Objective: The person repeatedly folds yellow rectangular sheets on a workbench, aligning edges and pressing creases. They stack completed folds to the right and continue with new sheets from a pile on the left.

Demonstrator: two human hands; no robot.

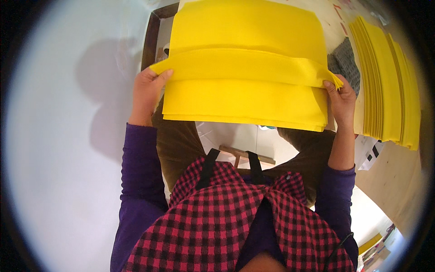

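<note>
A folded strip of yellow fabric (240,65) stretches between my two hands, above a stack of flat yellow sheets (244,102). My left hand (148,86) pinches the strip's left end, thumb on top. At the other end, my right hand (340,93) grips the gathered layers, whose corners poke out past the thumb. The strip lies crosswise over the stack, roughly level. Beneath it, the stack's near edge shows several layers and hangs out over my lap. Fingers of both hands are partly hidden under the fabric.
On the right, folded yellow pieces (385,86) stand in a long row on the wooden table (394,167). A grey knitted cloth (346,61) lies between them and the stack. A white wall (68,136) rises close on my left. Below is a wooden bar (253,155) near the floor.
</note>
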